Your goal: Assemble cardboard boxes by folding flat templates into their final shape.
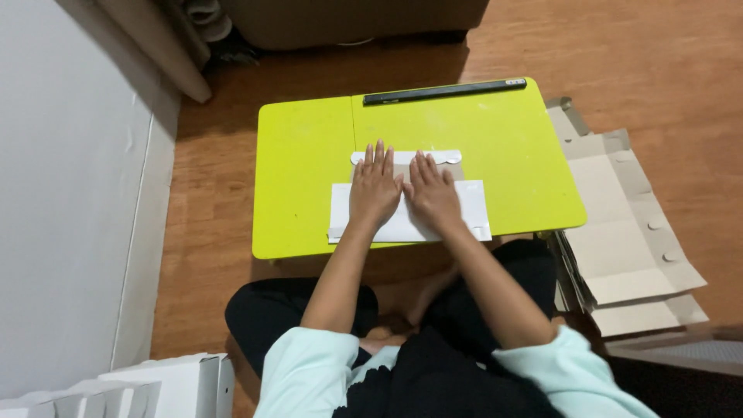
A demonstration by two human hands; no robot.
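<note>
Cardboard sheet (472,203) pressed flat near the table's (302,155) front edge

Left hand (374,190) and right hand (431,193) are laid open on it, nothing gripped; creasing looks underway.

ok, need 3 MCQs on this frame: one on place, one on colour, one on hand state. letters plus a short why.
1. Where does the stack of flat cardboard blanks lie?
A. on the floor right of the table
B. on the table top
C. on the person's lap

2. What colour is the table top?
A. white
B. lime green
C. brown

3. How are the two hands?
A. clenched in fists
B. lifted off the table
C. flat, palms down on the white cardboard piece

Key:
1 A: the stack of flat cardboard blanks rests on the wooden floor beside the table.
2 B: its bare surface is lime green.
3 C: the left hand and right hand press, fingers spread, on the white cardboard piece.
</note>
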